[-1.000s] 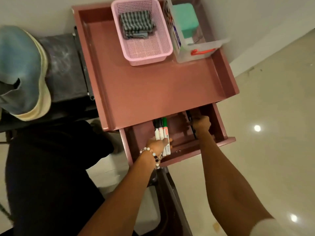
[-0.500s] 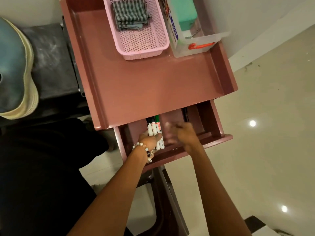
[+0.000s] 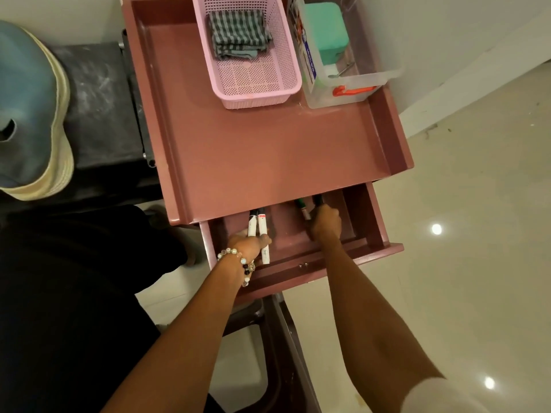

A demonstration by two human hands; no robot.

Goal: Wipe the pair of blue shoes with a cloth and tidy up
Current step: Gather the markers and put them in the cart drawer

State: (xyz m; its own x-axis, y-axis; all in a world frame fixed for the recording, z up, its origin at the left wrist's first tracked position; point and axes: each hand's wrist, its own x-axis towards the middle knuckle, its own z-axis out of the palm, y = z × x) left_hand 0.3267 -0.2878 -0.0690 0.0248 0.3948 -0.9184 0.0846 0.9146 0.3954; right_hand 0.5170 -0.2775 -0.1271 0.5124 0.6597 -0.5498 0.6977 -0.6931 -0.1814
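Drawer (image 3: 372, 234) of the pink cart stands open. The left hand (image 3: 247, 244) grasps two white markers (image 3: 258, 234) inside it; the right hand (image 3: 325, 225) clenches around a green marker (image 3: 302, 207). One blue shoe (image 3: 26, 108) lies on the black stool (image 3: 98, 114), left; the striped cloth (image 3: 238, 34) sits folded in the pink basket (image 3: 259, 87).

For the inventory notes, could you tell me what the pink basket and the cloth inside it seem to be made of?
The pink basket looks like moulded plastic: rigid, perforated mesh walls, slight sheen. The cloth looks like soft woven fabric, folded, grey-striped, matte.
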